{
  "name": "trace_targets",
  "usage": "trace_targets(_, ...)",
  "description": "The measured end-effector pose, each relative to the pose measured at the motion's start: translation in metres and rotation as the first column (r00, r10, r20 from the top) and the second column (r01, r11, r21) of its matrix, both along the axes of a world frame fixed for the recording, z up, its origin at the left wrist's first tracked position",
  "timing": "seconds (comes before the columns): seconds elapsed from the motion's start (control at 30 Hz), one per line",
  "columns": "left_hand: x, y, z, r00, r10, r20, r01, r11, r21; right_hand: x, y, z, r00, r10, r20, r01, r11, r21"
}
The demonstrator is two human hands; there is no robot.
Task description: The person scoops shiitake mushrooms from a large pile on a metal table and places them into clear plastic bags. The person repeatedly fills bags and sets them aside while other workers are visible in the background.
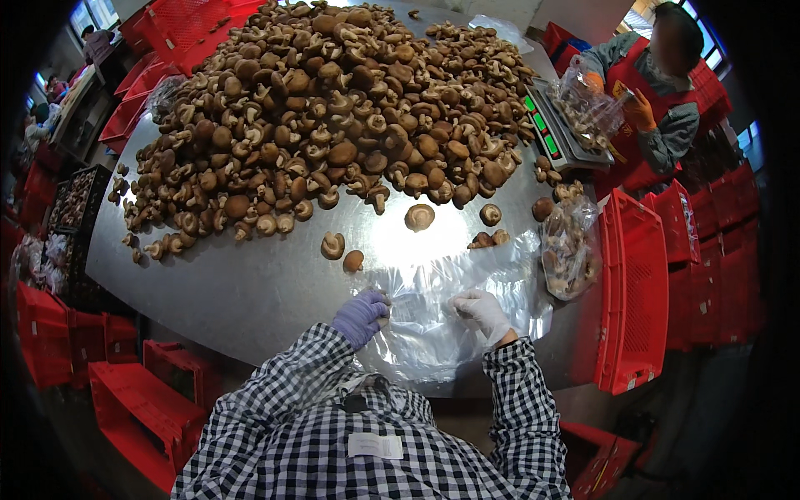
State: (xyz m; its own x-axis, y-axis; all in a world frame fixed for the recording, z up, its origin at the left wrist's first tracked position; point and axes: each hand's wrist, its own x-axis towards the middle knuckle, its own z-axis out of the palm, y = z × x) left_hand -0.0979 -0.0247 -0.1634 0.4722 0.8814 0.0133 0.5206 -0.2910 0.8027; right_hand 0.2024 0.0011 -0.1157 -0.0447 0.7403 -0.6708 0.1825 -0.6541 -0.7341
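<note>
Clear plastic bags (431,337) lie flat and overlapping at the near edge of the steel table, shining under the light. In a purple glove, my left hand (361,317) has its fingers curled at the left side of the plastic, gripping it. My right hand (484,315), gloved in white, pinches the film between thumb and fingers. A big heap of shiitake mushrooms (337,119) covers the far part of the table. Just beyond my hands are a few loose ones, among them a broad-capped mushroom (419,217).
A filled bag of mushrooms (569,250) lies right of the plastic, beside a red crate (634,294). Across the table, a person in orange gloves (639,111) handles another bag on a digital scale (565,134). More red crates (134,419) stand low at left.
</note>
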Motion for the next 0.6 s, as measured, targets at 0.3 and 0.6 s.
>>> trace_targets(0.3, -0.01, 0.012, 0.06, 0.979, 0.057, -0.193, 0.007, 0.949, 0.316, -0.025, -0.006, 0.081, 0.703, -0.317, -0.637, 0.23, 0.948, -0.218)
trace_targets(0.6, -0.052, 0.02, 0.078, 0.954, 0.147, -0.26, -0.011, 0.887, 0.461, -0.065, -0.012, 0.095, 0.983, -0.073, -0.168, 0.108, 0.971, 0.211)
